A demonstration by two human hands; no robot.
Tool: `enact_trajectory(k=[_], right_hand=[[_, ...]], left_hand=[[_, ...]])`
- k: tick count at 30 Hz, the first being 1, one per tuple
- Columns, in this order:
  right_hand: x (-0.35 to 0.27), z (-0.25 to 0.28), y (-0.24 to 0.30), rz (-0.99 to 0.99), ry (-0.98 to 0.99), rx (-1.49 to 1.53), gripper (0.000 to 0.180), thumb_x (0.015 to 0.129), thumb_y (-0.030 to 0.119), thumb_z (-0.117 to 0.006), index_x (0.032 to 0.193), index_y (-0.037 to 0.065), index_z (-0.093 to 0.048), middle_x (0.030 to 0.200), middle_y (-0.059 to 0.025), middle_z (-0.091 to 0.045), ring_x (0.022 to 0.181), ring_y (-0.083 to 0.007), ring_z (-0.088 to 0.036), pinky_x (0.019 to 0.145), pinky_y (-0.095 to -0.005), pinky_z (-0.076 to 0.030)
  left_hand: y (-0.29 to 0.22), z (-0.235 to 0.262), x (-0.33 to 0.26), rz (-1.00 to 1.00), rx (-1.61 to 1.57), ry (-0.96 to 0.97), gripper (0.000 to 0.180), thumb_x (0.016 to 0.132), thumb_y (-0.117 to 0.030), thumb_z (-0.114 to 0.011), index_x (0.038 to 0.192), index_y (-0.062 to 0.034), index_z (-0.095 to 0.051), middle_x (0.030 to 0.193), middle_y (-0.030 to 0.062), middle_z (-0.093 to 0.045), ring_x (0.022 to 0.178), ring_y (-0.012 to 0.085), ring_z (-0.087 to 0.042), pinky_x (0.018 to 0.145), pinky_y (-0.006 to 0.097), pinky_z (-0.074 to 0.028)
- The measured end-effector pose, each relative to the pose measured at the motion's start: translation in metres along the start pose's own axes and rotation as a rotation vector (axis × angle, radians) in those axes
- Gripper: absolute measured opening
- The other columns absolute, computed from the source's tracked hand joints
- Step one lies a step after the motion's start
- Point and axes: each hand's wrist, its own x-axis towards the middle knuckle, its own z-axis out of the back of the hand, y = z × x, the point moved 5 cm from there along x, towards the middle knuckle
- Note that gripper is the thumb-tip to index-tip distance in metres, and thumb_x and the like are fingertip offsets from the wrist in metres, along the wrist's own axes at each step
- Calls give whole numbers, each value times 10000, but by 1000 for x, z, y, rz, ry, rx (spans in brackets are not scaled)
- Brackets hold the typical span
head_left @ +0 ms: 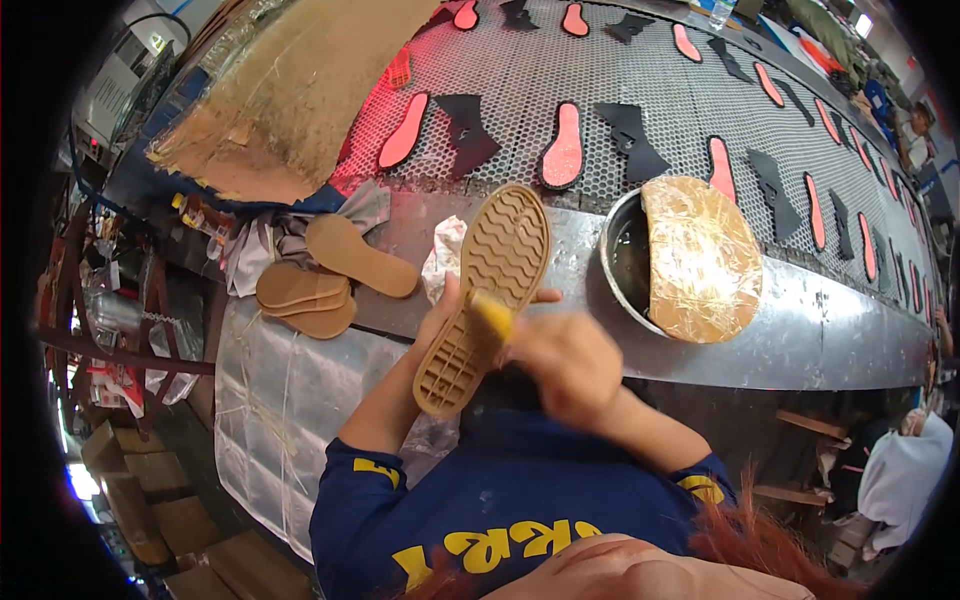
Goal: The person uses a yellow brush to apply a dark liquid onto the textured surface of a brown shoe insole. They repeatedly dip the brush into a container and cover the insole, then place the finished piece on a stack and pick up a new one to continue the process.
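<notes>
A tan rubber shoe sole [508, 245] stands slanted in front of me, wavy ridges at its wide end and a square grid at its narrow end. My left hand [436, 318] is closed around its edges from behind, most of the fingers hidden by the sole. Closed and smeared by motion, my right hand [578, 365] grips a small yellow tool [492, 316] against the middle of the sole. The tool is too blurred to tell its kind. Several more tan soles [360, 258] lie on the bench to the left, some stacked.
A metal pot [622, 265], partly covered by a tape-wrapped board [705, 260], stands to the right on the metal ledge [800, 345]. Beyond, a mesh conveyor belt [520, 70] carries pink-topped soles [563, 145] and black cut pieces [630, 140]. Cardboard [300, 90] rises at the far left.
</notes>
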Motion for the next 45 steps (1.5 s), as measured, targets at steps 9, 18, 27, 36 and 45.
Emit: enact_trajectory(k=[9,18,27,36,45], right_hand=[[2,25,-49,-103,-167,-118,322,696,-108,-619,1002,-7,-633,847,-114,-635,678,-260,-584,597,-349,-464],[-32,38,-18,-284,-219,464,241,801,-133,-584,1010,-12,-595,885,-172,-641,782,-278,-634,693,-318,-505],[-52,94,-27,-391,-517,528,193,858,-119,-555,1030,-36,-586,1026,-170,-630,962,-247,-612,850,-320,-476],[-93,121,-48,-540,-587,372,197,877,-111,-539,1043,-20,-596,1051,-127,-623,941,-174,-592,829,-271,-456],[-86,109,-65,-469,-454,115,191,849,-93,-584,1018,-6,-605,956,-142,-644,878,-228,-622,792,-297,-475]], left_hand=[[13,10,-3,107,-33,-35,840,907,-681,-320,1448,-39,-289,1382,267,-428,644,190,-584,526,301,-500],[11,25,37,1,-3,-17,806,917,-644,-352,1478,-77,-233,1383,289,-413,742,193,-634,555,298,-560],[-223,121,229,-357,394,-385,609,960,-485,-406,1348,-15,-400,1280,176,-527,982,289,-608,840,427,-535],[-115,158,119,-657,1418,-596,418,881,-232,-600,1212,-9,-476,1140,108,-555,1026,239,-547,930,350,-441],[-59,117,-38,-76,2464,-1012,577,864,-471,-569,1279,-74,-510,1400,278,-305,1350,499,-194,1068,646,-120]])
